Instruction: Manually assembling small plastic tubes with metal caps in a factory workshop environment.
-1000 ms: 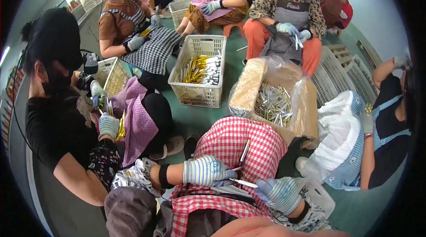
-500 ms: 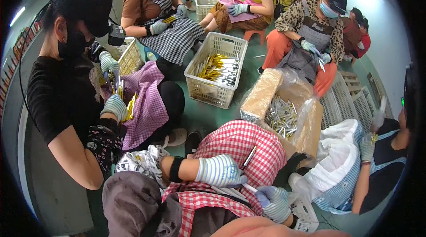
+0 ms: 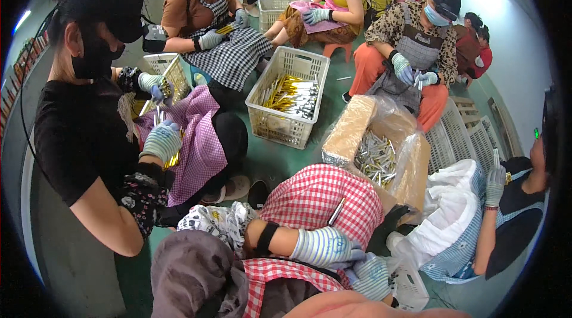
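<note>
My left hand [image 3: 328, 248], in a white glove with blue stripes, lies across my lap with its fingers curled. Close against its fingertips is my right hand [image 3: 372, 276], gloved alike and also closed. Whatever sits between them is hidden by the gloves. Under and beyond them spreads a red-and-white checked apron [image 3: 310, 193]. A slim silver pen-like tube [image 3: 336, 211] rests on it, just beyond my left hand. Farther off, a plastic-lined cardboard box [image 3: 345, 130] holds many loose silver tubes [image 3: 375, 157].
A white plastic crate [image 3: 280, 128] of gold and silver tubes stands ahead. Close on the left, a person's gloved hand [image 3: 161, 142] grips tubes. A person opposite has gloved hands [image 3: 402, 68] on a tube. On the right are a white-lined sack [image 3: 447, 199] and another worker's hand [image 3: 494, 184].
My left hand has moved right to meet my right hand. The pale tube that showed between them, and several tubes on my lap, are out of sight now.
</note>
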Demonstrator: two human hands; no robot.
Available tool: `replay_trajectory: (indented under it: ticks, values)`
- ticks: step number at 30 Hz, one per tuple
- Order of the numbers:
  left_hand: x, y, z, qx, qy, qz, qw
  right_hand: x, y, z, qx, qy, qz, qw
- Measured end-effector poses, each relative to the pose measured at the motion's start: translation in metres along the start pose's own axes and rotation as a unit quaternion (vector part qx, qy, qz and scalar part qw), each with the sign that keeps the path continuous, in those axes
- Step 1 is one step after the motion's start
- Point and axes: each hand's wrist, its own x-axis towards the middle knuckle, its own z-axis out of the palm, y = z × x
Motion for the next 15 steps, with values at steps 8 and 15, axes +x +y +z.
replay_trajectory:
  ticks: [8,15]
  values:
    - [-0.017,-0.011,-0.010,-0.049,0.076,-0.056,0.994,-0.029,0.003,-0.017,0.094,-0.074,0.217,0.969]
    - [-0.013,-0.095,0.016,0.257,-0.026,-0.032,0.966,-0.111,0.101,0.088,0.151,-0.012,0.337,0.929]
